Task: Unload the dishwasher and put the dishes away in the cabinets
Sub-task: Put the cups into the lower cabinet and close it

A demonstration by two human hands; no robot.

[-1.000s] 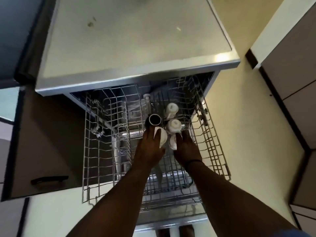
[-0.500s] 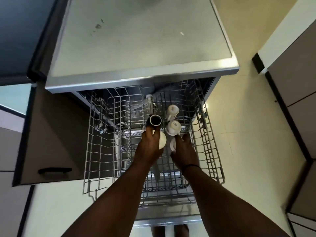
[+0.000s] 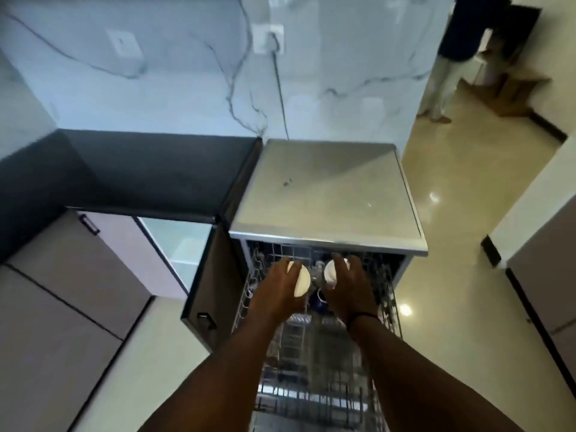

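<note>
From the head view, we see our left hand (image 3: 282, 291) curled around a white cup (image 3: 300, 280) and our right hand (image 3: 347, 286) gripping a second white cup (image 3: 331, 273), both held above the pulled-out wire rack (image 3: 385, 294) of the dishwasher (image 3: 327, 198). An open cabinet door (image 3: 208, 285) stands just left of the rack.

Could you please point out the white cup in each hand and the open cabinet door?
Left cup (image 3: 301, 280), head view, rounded side.
Right cup (image 3: 331, 272), head view, rounded side.
Cabinet door (image 3: 212, 285), head view, dark face.
</note>
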